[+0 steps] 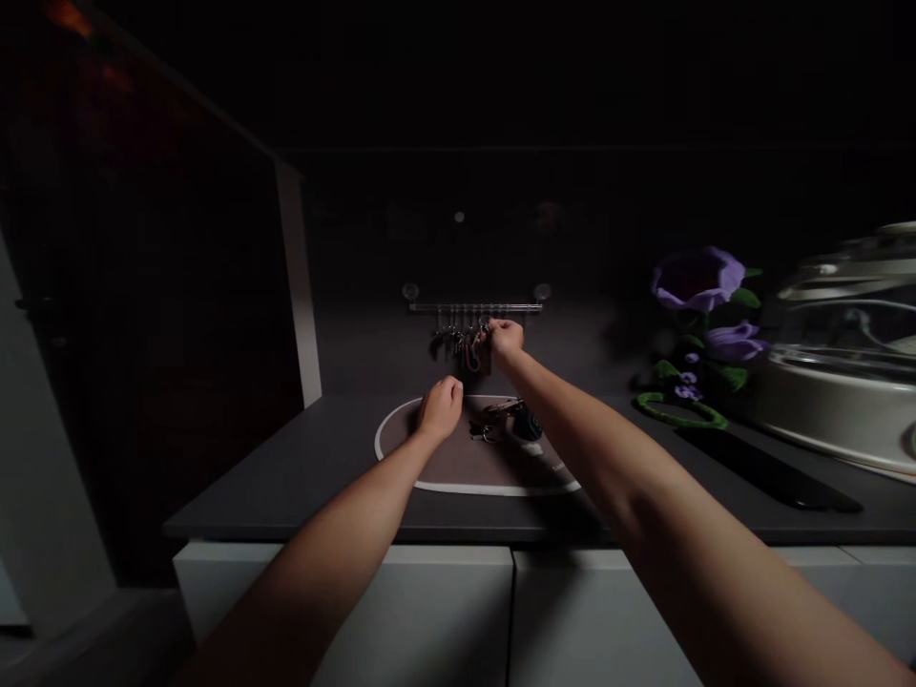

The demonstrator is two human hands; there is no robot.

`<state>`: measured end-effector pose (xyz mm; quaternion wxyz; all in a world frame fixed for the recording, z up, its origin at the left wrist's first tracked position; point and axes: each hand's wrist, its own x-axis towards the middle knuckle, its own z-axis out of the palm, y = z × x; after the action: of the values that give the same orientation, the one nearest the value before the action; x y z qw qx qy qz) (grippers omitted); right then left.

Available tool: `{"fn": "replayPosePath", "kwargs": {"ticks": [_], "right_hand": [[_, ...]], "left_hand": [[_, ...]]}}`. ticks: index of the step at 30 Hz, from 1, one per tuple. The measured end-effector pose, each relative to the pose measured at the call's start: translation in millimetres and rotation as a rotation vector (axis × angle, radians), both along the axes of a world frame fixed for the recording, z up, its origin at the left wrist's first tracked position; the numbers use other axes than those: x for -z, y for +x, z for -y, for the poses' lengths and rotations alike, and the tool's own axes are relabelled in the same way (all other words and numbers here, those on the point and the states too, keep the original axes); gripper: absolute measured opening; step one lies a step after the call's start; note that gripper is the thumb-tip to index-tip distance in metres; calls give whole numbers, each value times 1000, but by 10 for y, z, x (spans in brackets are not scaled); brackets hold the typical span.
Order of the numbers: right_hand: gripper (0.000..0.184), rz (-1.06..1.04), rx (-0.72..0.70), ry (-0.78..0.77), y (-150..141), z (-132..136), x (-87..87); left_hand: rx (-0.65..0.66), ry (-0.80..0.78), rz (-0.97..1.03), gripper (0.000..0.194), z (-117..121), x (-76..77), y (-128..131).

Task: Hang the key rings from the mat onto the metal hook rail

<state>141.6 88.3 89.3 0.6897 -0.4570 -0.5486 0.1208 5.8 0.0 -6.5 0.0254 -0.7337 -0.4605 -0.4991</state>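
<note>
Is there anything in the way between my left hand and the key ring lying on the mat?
Nothing that I can see. Only bare mat shows between your left hand and the key ring.

A person's right hand pinches a metal ring at a wall rail hung with keys.
The left hand, fingers curled, is at the mat's ten o'clock; loose keys lie near the centre of the mat, a dark round item toward one o'clock. Beyond the mat, purple flowers stand toward two o'clock, a black slab lies at three.
</note>
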Motion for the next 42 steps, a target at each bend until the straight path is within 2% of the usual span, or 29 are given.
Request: {"fn": "replayPosePath", "kwargs": {"ticks": [4,12,26,35,42], "right_hand": [[16,-198,65,-131,-59,23,-33],[9,-271,139,-174,-116,76,-9],[19,-196,126,-209,-97,50,157],[22,-139,39,-236,-26,-4,224],[30,5,9,-284,94,145,174]], "left_hand": [[-6,-15,-1,22,-13,3,-3],[-9,-27,-10,22,-16,-6,-15],[-5,-37,-16,19,-18,-7,-17],[33,-22,15,20,-65,21,-34],[54,-20,1,21,-36,9,-54]]}}
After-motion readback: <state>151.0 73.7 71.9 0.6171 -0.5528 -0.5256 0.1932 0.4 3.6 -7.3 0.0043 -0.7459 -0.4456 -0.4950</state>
